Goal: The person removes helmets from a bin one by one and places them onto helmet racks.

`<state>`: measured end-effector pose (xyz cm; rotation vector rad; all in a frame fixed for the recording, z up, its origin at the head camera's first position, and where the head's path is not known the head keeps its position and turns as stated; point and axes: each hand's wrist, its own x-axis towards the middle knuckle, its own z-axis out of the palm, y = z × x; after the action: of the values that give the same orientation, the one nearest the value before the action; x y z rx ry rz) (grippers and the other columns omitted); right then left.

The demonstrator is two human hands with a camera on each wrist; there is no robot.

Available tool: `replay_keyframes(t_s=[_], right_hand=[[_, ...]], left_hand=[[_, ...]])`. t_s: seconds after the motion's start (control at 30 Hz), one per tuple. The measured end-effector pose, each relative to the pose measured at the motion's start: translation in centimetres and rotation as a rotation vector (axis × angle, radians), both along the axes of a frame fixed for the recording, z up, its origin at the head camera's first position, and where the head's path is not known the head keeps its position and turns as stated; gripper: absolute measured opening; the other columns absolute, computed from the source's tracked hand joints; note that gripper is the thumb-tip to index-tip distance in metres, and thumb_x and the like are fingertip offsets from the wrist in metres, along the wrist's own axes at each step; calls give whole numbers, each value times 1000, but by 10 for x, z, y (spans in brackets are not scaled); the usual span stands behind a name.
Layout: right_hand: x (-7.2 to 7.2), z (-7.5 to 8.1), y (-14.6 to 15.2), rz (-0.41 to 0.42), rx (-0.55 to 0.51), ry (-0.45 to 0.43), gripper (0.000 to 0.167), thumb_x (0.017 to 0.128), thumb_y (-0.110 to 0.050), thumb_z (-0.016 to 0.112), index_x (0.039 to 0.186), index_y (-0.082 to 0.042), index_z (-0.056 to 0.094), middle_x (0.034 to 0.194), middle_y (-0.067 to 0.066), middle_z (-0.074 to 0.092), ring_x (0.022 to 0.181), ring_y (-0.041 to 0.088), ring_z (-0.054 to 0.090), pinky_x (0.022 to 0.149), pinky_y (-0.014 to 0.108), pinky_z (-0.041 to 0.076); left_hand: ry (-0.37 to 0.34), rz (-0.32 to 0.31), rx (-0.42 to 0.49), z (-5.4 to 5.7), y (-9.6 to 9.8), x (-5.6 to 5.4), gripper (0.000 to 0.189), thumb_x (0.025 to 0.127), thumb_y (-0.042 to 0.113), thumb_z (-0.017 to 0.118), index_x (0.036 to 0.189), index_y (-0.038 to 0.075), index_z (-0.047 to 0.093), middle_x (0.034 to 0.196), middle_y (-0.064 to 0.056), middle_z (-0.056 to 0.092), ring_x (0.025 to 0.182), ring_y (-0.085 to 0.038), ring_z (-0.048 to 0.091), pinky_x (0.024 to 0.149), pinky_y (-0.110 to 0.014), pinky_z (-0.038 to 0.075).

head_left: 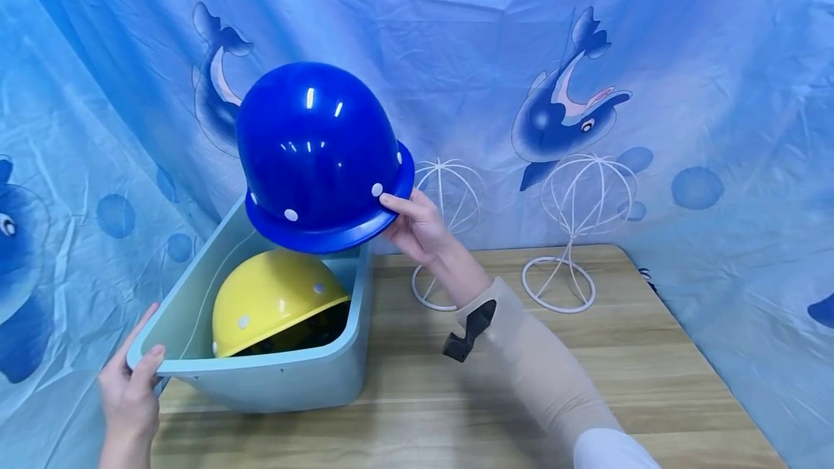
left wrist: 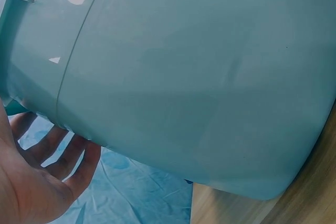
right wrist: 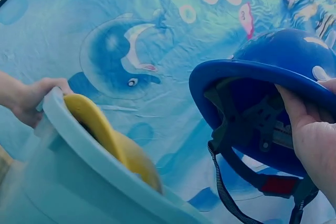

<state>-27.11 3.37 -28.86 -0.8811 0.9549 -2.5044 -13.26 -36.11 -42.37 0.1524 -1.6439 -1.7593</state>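
A glossy blue hard hat (head_left: 319, 143) is held up over a light teal plastic bin (head_left: 280, 375). My right hand (head_left: 420, 226) pinches its brim, thumb on the outer side and fingers underneath. From the right wrist view, the dark inner harness and a chin strap (right wrist: 247, 174) with a red patch hang below the blue hard hat. Inside the bin a yellow hard hat (head_left: 274, 302) lies tilted. My left hand (head_left: 133, 389) grips the bin's near left corner, its thumb over the rim. In the left wrist view those fingers (left wrist: 68, 158) curl against the bin's outer wall.
Two white wire stands with globe-shaped tops are at the back of the wooden table (head_left: 456, 396); the right stand (head_left: 573, 237) shows fully, and my right hand and forearm partly cover the left stand (head_left: 439, 187). A blue sea-animal curtain (head_left: 456, 78) hangs behind and at both sides.
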Motion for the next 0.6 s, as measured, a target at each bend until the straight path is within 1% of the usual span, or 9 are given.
replay_keyframes(t_s=[0.07, 0.13, 0.2, 0.3, 0.37, 0.43, 0.53, 0.6], right_hand=[[2, 6, 5, -1, -22, 11, 42, 102, 6, 31, 137, -7, 50, 115, -2, 75, 106, 14, 76, 92, 27, 61], [4, 11, 12, 2, -52, 19, 39, 102, 7, 34, 134, -7, 51, 115, -1, 75, 108, 14, 75, 94, 28, 60], [5, 13, 22, 8, -80, 34, 36, 103, 7, 44, 135, -7, 51, 118, 1, 74, 109, 16, 75, 95, 29, 60], [7, 13, 41, 20, -115, 58, 34, 101, 4, 59, 133, -6, 53, 113, 1, 74, 106, 17, 76, 94, 31, 61], [7, 13, 55, 22, -127, 88, 33, 100, 2, 64, 131, -6, 55, 110, 1, 74, 103, 17, 77, 93, 31, 62], [8, 13, 67, 24, -134, 129, 29, 102, 1, 61, 130, -6, 57, 109, 0, 74, 102, 17, 77, 92, 30, 62], [9, 14, 83, 28, -142, 181, 22, 105, 1, 56, 125, -5, 61, 110, 0, 74, 101, 16, 77, 92, 29, 62], [9, 15, 88, 47, -155, 201, 20, 106, 1, 53, 122, -5, 63, 108, 1, 75, 100, 16, 77, 92, 28, 61]], left_hand=[[5, -3, 8, 1, -1, 2, 53, 95, -1, 58, 148, 4, 61, 130, 11, 75, 105, 2, 71, 75, -9, 56], [12, -10, 9, 1, -1, 3, 54, 95, -2, 57, 149, 4, 61, 131, 10, 74, 105, 1, 71, 76, -9, 56], [20, -21, 4, 2, 0, 3, 54, 95, -2, 57, 149, 3, 60, 133, 10, 74, 106, 1, 71, 77, -10, 56], [31, -32, -3, 1, 3, 3, 55, 95, -2, 56, 150, 2, 59, 135, 9, 73, 106, -1, 70, 78, -10, 56], [42, -39, -3, 0, 6, 3, 55, 95, -1, 57, 150, 1, 59, 136, 9, 73, 108, -2, 70, 79, -10, 56], [59, -43, 1, -2, 8, 2, 55, 94, 0, 57, 149, 0, 59, 136, 7, 73, 109, -3, 70, 80, -11, 56], [89, -35, 5, -4, 11, 2, 55, 93, 1, 58, 148, -1, 60, 137, 6, 74, 112, -4, 70, 82, -10, 55], [109, -19, 4, -4, 11, 6, 55, 92, 1, 58, 147, -3, 60, 137, 5, 74, 112, -5, 70, 82, -10, 55]])
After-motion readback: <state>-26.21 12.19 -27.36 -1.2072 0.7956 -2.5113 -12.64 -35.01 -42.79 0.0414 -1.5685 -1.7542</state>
